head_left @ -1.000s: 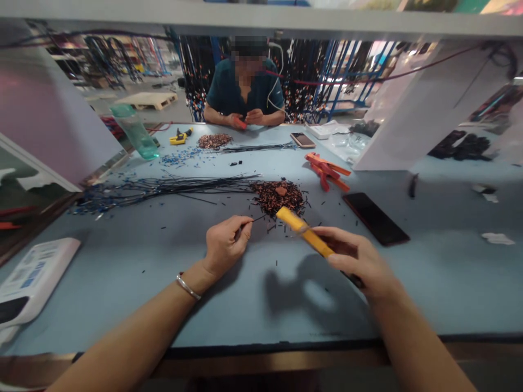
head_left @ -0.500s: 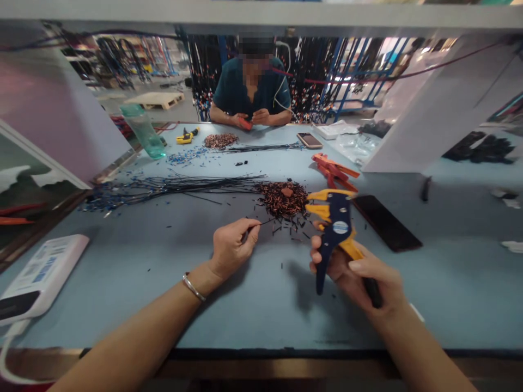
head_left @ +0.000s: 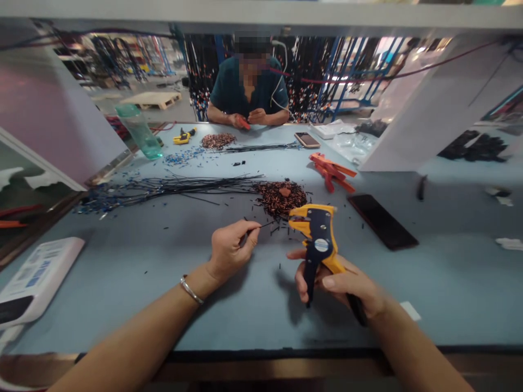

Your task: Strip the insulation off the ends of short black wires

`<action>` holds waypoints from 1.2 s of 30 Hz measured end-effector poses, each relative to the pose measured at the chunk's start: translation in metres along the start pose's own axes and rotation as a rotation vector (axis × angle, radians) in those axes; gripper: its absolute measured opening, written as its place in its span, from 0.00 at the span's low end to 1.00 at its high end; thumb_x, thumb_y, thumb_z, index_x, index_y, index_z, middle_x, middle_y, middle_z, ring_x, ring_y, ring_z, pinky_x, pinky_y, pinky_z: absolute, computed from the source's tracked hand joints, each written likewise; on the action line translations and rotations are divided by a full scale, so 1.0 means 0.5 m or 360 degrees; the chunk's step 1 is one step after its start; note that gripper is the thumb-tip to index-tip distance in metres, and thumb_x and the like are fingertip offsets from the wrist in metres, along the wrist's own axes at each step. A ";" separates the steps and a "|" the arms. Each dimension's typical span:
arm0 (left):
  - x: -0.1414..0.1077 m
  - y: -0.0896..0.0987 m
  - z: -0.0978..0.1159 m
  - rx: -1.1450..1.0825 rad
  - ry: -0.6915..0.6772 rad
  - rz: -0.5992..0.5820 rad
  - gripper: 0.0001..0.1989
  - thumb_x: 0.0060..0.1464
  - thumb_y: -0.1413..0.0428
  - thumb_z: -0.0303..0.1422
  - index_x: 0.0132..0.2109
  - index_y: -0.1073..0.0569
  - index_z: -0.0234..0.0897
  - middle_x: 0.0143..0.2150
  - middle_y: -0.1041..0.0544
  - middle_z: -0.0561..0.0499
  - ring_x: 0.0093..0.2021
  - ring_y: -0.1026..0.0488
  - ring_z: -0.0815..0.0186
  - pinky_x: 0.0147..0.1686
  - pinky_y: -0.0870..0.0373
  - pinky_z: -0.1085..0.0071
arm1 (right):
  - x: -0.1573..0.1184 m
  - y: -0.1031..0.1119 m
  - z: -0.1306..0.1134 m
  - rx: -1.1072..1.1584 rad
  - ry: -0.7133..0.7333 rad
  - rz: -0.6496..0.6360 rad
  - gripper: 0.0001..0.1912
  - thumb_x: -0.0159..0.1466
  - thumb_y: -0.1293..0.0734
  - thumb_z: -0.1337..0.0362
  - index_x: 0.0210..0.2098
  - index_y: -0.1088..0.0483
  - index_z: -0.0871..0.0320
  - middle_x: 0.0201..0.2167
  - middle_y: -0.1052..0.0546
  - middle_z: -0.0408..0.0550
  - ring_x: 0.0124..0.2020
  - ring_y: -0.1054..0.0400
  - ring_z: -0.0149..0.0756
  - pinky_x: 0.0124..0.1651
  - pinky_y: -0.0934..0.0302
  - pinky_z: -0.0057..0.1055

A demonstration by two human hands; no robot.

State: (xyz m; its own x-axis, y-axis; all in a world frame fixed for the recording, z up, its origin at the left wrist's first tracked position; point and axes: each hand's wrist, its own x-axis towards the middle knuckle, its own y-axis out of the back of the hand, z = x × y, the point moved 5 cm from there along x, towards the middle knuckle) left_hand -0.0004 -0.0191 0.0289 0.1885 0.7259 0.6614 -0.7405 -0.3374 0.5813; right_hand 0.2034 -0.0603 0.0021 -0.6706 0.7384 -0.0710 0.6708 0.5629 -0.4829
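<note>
Between thumb and forefinger, my left hand [head_left: 232,247] pinches a thin black wire [head_left: 267,224]; its free end points right toward the tool. My right hand [head_left: 343,286] is wrapped round the handles of a yellow and dark blue wire stripper [head_left: 321,231]. The stripper's jaws face left, a short way from the wire's end. Behind both hands lies a heap of short copper-and-black scraps [head_left: 281,197] with a reddish lump on top. A bundle of black wires [head_left: 192,185] with blue-tipped ends stretches left from that heap.
Right of the heap are a dark phone [head_left: 383,221] and red-orange pliers [head_left: 332,171]. A white power bank [head_left: 43,277] lies at left, a green bottle [head_left: 141,133] farther back. Across the table sits a person [head_left: 249,92] holding a red tool. A shelf edge [head_left: 261,13] crosses overhead.
My right hand has brought the wire stripper left and slightly down, closer to the wire's end. My left hand has barely moved, still pinching the wire. The view has shifted slightly.
</note>
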 end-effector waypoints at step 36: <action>-0.004 0.006 0.021 -0.0067 -0.0214 0.0037 0.06 0.57 0.46 0.26 0.38 0.24 0.36 0.21 0.32 0.57 0.20 0.39 0.74 0.24 0.40 0.77 | -0.013 0.017 -0.011 -0.0358 -0.0089 0.0063 0.29 0.57 0.29 0.57 0.55 0.36 0.61 0.35 0.26 0.50 0.34 0.29 0.41 0.39 0.38 0.37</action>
State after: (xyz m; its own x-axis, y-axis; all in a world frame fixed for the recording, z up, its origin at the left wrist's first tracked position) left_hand 0.0040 -0.0279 0.0344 0.2538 0.6303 0.7337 -0.7714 -0.3257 0.5466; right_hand 0.2151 -0.0584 0.0034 -0.6545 0.7435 -0.1374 0.7466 0.6069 -0.2723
